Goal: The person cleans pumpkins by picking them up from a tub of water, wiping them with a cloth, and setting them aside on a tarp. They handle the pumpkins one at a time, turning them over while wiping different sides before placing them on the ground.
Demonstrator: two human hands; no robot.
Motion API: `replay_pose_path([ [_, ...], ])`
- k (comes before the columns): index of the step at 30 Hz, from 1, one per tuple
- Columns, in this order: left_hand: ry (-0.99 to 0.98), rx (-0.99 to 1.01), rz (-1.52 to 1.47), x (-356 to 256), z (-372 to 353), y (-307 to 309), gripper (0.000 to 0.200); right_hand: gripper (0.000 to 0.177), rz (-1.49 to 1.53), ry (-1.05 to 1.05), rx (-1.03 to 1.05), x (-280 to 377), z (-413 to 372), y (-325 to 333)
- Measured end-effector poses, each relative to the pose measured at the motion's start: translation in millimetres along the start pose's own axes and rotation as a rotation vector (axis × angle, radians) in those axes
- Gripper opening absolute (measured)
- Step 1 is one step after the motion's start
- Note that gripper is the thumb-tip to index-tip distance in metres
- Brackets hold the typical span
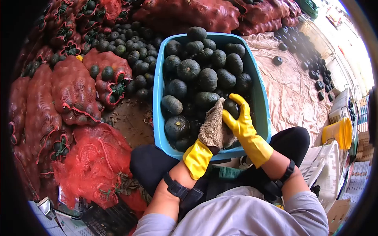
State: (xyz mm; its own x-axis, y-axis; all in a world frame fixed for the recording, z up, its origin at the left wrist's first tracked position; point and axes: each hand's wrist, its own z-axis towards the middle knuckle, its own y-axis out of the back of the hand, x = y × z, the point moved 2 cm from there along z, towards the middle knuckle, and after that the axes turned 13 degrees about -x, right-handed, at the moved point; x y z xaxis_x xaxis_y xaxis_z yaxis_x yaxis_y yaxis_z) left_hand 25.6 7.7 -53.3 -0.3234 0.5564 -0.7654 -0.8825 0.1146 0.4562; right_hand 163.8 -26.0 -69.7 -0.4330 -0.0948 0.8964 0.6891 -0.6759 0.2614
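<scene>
Both of my hands wear yellow rubber gloves, over the near end of a blue tub (158,98) heaped with dark green kabocha squashes (189,70). My right hand (245,124) grips a small kabocha squash (231,107), its thumb and fingers around the right side. A brown towelling cloth (212,125) is draped over the fingers of my left hand (199,157) and presses against the squash's left side. Those left fingers are hidden beneath the cloth; only the glove's cuff and back show.
Red mesh sacks of squashes (75,88) crowd the left side, with an empty-looking red net (94,165) nearer me. Loose squashes (136,55) lie behind the tub. On the right are a tan sheet (283,78), scattered squashes, a yellow bucket (338,133) and white crates (325,163).
</scene>
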Motion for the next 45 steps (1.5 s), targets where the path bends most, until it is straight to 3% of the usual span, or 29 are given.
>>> replay_pose_path([
  [1,-0.096,0.034,-0.025,8,6,9,0.102,0.071,0.132,-0.017,0.231,29,-2,10],
  [2,-0.185,0.069,-0.055,19,14,16,0.102,0.063,0.409,-0.278,0.468,54,-4,18],
  [5,0.141,0.055,-0.315,13,10,14,0.102,0.049,0.444,-0.402,0.284,44,28,7],
  [6,0.157,0.077,-0.174,13,16,14,0.103,0.049,0.203,-0.191,0.258,48,23,6],
  [8,0.016,0.15,-0.001,13,22,15,0.069,0.048,-0.279,0.219,0.187,75,2,3],
  [10,-0.154,0.313,-0.083,21,39,22,0.049,0.046,-0.158,0.384,0.279,76,-7,12],
  [11,-0.272,0.373,-0.143,21,46,28,0.044,0.044,0.059,-0.157,0.35,88,-3,18],
  [12,-0.158,0.386,-0.438,41,37,15,0.046,0.041,0.28,-0.704,0.396,97,-6,20],
  [13,-0.184,0.149,-0.239,39,27,10,0.049,0.044,0.575,-0.742,0.266,76,-4,14],
  [14,-0.217,-0.088,-0.034,30,13,3,0.052,0.053,0.723,-0.719,0.099,63,-8,6],
  [17,0.122,-0.173,-0.153,-3,11,6,0.077,0.063,0.248,-0.287,0.122,36,-2,5],
  [19,0.085,-0.137,-0.003,-7,17,34,0.077,0.075,-0.111,0.028,0.391,53,12,21],
  [20,-0.17,-0.185,0.026,7,12,37,0.084,0.079,-0.227,0.093,0.528,66,14,26],
  [21,-0.004,0.053,-0.047,24,18,39,0.086,0.088,-0.214,0.035,0.569,62,11,27],
  [24,-0.201,-0.039,0.076,54,5,19,0.077,0.087,0.512,-1.074,0.346,62,-4,16],
  [25,-0.232,-0.099,0.059,42,8,14,0.067,0.079,0.648,-1.078,0.19,48,-17,4],
  [27,0.022,-0.174,-0.041,34,5,12,0.063,0.073,0.057,-0.105,0.284,-7,-22,6],
  [28,0.077,-0.134,-0.074,21,11,21,0.062,0.075,0.406,-0.705,0.294,26,-4,0],
  [29,0.131,-0.092,-0.105,9,16,31,0.062,0.082,-0.256,-0.525,0.445,71,21,19],
  [32,0.036,-0.023,-0.052,9,17,48,0.076,0.09,-0.242,0.012,0.509,62,13,23],
  [33,0.047,0.028,-0.052,13,19,54,0.08,0.09,-0.085,-0.057,0.501,57,12,22],
  [34,0.221,0.155,-0.133,20,26,54,0.081,0.091,0.173,-0.43,0.449,54,8,21],
  [35,-0.056,0.03,0.086,68,9,22,0.077,0.091,0.433,-0.797,0.379,57,2,15],
  [36,0.063,0.0,0.024,53,12,19,0.076,0.092,0.695,-1.157,0.29,59,-5,13],
  [39,0.327,-0.174,-0.151,16,8,20,0.08,0.085,0.248,-0.278,0.414,-45,-34,3],
  [42,0.218,-0.098,-0.035,10,11,30,0.089,0.085,-0.201,-0.525,0.493,59,23,19],
  [43,0.127,-0.026,-0.04,4,19,45,0.086,0.082,0.108,-0.323,0.485,55,16,22],
  [44,0.037,0.043,-0.047,4,25,55,0.083,0.082,-0.316,0.096,0.604,75,22,29],
  [45,0.01,0.072,-0.035,18,27,53,0.085,0.076,-0.237,0.061,0.634,72,22,31],
])
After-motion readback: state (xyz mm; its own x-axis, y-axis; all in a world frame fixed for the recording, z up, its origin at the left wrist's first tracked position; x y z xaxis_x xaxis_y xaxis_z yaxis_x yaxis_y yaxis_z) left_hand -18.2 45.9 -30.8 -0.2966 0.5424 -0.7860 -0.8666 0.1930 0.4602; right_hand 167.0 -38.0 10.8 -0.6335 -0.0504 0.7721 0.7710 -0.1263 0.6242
